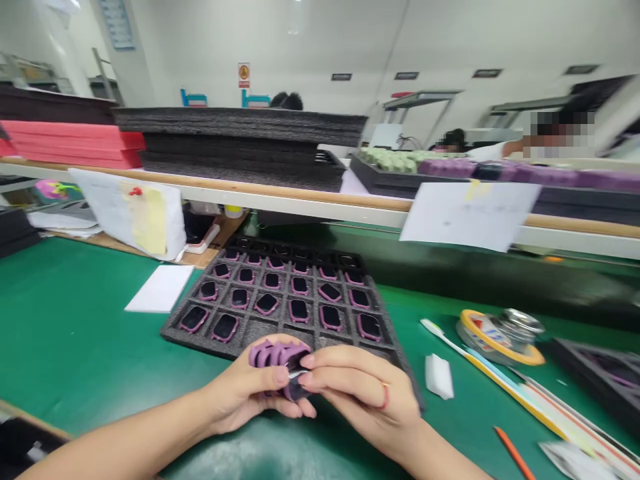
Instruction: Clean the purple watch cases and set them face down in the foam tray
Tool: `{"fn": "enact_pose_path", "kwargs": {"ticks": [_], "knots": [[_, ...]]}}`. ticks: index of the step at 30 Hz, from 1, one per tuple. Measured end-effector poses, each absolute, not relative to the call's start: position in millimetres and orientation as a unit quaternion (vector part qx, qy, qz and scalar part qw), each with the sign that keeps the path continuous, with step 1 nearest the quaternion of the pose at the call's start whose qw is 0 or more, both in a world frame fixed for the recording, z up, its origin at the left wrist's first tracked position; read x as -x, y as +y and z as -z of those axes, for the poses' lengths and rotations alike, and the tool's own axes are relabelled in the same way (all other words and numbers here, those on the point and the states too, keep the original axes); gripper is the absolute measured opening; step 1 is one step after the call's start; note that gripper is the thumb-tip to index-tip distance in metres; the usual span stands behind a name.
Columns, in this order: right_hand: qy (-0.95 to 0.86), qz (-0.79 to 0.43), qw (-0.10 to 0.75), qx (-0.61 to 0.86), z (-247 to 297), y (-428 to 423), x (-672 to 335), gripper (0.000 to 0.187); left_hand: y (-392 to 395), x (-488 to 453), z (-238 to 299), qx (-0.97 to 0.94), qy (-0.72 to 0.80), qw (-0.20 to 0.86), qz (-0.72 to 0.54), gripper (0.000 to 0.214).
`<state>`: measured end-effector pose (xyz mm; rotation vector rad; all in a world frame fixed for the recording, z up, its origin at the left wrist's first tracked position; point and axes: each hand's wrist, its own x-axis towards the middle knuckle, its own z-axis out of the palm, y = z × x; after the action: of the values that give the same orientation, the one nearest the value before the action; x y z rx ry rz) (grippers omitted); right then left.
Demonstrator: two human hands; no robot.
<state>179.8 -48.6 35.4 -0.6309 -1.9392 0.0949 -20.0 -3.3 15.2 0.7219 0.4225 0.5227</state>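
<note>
**A:** Any label you can actually read?

**B:** Not really. The warning sign (pixel 243 75) on the far white wall, at twelve o'clock, shows a yellow symbol, but its words are too small. The sheet of paper (pixel 470 217) hanging from the wood-edged shelf (pixel 280 199) at one o'clock has only faint print and a yellow mark. The paper (pixel 110 210) at ten o'clock carries a yellow note and a red pin.

**A:** And the hands?

**B:** Both are narrow and close together. The left hand (pixel 250 390) curls around a bunch of purple rubber frames (pixel 277 355). The right hand (pixel 360 393), wearing a thin ring (pixel 385 395), pinches a dark piece (pixel 297 390) at the frames' edge with its fingertips (pixel 306 370).

**A:** What's around them?

**B:** A black foam tray (pixel 280 330) of purple-framed dark pieces lies just beyond them at twelve o'clock, on a green mat (pixel 75 320). A yellow-rimmed tape roll (pixel 500 340) and a white cloth (pixel 439 377) sit at three o'clock, and an orange pen (pixel 515 453) at four. Black and red foam sheets (pixel 240 127) are stacked on the shelf, and a blurred co-worker (pixel 550 137) sits far off at two o'clock.
</note>
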Motion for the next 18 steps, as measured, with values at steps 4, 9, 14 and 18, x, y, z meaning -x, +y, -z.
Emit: {"fn": "enact_pose_path", "kwargs": {"ticks": [4, 9, 14, 18], "knots": [[-0.817, -0.03, 0.511, 0.264, -25, -41, -175, 0.014, -2, 22, -24, -0.365, 0.324, 0.818, -0.303, 0.068], [-0.813, -0.025, 0.451, 0.367, -30, -53, -183, 0.02, 5, 18, -28, -0.489, 0.395, 0.686, -0.366, 0.061], [-0.641, -0.004, 0.249, 0.726, -39, -114, -243, 0.024, 7, 15, -22, -0.667, 0.382, 0.514, -0.381, 0.049], [-0.467, -0.002, 0.151, 0.871, -18, -165, -295, 0.016, 8, 10, -14, -0.697, 0.369, 0.495, -0.365, 0.052]]}}
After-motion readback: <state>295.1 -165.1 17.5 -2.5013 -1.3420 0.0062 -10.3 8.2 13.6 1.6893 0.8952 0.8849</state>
